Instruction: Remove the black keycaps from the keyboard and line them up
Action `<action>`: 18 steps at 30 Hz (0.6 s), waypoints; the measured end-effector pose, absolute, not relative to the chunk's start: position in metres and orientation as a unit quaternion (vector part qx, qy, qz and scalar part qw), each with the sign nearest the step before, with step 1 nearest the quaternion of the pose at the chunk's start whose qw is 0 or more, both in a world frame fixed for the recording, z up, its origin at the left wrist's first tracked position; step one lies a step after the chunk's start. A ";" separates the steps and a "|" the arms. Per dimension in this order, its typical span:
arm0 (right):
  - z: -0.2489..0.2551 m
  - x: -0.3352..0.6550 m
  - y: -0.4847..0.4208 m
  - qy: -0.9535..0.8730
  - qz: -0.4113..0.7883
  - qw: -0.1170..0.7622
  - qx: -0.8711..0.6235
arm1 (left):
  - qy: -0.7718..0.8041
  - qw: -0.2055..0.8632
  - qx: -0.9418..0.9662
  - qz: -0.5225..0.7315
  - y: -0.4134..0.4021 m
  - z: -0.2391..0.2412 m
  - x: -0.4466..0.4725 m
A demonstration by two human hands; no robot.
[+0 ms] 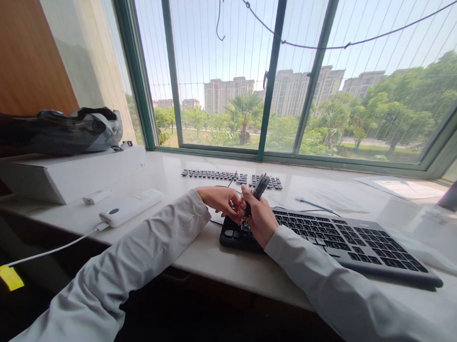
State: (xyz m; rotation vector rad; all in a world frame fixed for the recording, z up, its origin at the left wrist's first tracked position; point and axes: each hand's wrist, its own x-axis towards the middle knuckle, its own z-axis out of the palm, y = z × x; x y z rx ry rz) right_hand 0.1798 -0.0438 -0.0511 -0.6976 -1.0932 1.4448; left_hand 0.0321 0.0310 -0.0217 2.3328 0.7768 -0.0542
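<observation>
My right hand [260,217] is closed around a black keycap puller [261,186], which leans upward to the right. Thin wire shows at its lower end, just over the left part of a black keyboard [356,240]. Beside it, my left hand [224,200] reaches in with bent fingers pressed together close to the puller's lower end; whatever they pinch is too small to make out. The keyboard lies at a slant along the table's front edge, its left end partly covered by both hands. Behind them, black keycaps [212,175] are laid out in rows.
A white power bank [131,208] with a cable lies on the left, near a small white adapter [96,197]. Farther left, a white box [77,174] carries a dark bag [56,129]. A blue thin tool [315,203] and papers [401,188] lie behind the keyboard, below the window.
</observation>
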 end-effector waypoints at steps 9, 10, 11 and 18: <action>-0.052 0.179 -0.043 -0.465 0.600 0.578 -0.301 | 0.308 0.354 0.881 -0.050 0.031 -0.013 0.028; -0.052 0.179 -0.043 -0.462 0.600 0.577 -0.305 | 0.309 0.360 0.878 -0.058 0.030 -0.012 0.027; -0.052 0.179 -0.044 -0.460 0.603 0.574 -0.309 | 0.310 0.364 0.876 -0.065 0.029 -0.011 0.027; -0.053 0.178 -0.043 -0.497 0.592 0.553 -0.311 | 0.315 0.360 0.874 -0.086 0.028 -0.010 0.029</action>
